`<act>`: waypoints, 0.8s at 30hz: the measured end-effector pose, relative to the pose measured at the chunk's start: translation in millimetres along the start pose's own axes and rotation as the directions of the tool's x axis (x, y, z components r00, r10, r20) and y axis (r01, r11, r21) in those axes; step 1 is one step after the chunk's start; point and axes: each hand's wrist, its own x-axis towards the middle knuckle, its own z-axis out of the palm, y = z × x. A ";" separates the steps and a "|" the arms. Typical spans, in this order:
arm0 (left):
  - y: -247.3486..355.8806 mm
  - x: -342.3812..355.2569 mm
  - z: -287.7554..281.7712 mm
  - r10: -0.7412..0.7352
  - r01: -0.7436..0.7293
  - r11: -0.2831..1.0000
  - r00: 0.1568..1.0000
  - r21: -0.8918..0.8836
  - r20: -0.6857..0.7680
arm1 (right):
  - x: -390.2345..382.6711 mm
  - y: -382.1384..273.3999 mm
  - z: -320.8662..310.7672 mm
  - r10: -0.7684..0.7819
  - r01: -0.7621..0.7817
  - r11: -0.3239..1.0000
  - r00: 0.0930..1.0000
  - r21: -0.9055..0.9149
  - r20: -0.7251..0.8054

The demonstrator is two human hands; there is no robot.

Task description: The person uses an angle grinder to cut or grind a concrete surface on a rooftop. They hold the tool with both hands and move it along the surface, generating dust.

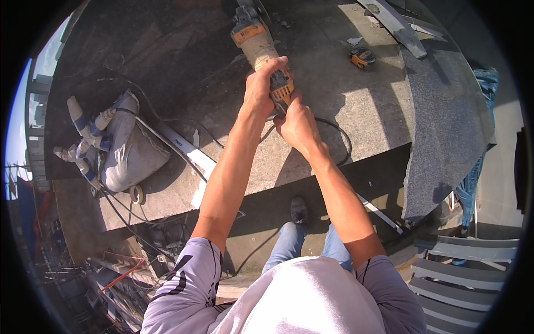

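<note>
An orange and grey angle grinder [259, 51], coated in pale dust, points away from me over the stone surface. My left hand [260, 86] is closed round the middle of its body, thumb across the top. Just behind it, my right hand [300, 123] grips the rear handle end. The grinder's head lies at the top of the picture, where its disc shows only in part beside the dark shadow. A black cord [347, 146] loops out to the right below my right hand.
An orange and black tape measure [362, 58] lies right of the grinder. A grey stone slab [445, 133] stands at the right, with a light strip [395, 28] above. Leftward are a dusty sack [133, 150], taped cable connectors [89, 131], a tape roll [136, 194] and a white strip [186, 149].
</note>
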 end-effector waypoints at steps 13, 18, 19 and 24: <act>2.7 8.7 -2.8 0.003 -0.002 1.000 1.000 -0.012 0.022 | 2.0 -8.0 -3.1 -0.015 0.015 1.000 0.999 -0.009 -0.029; -3.3 2.5 -1.6 0.014 -0.013 0.999 0.999 -0.035 0.030 | -4.8 -7.4 -6.6 0.015 -0.015 1.000 1.000 -0.022 -0.009; -4.3 2.2 -1.0 0.016 -0.015 0.999 0.999 -0.034 0.028 | -4.1 -4.1 -7.5 0.015 -0.015 0.999 1.000 -0.030 -0.009; -6.6 -0.3 -2.2 0.001 -0.001 0.999 1.000 -0.048 0.014 | -5.4 -1.6 -3.5 0.025 -0.024 0.999 1.000 -0.030 0.012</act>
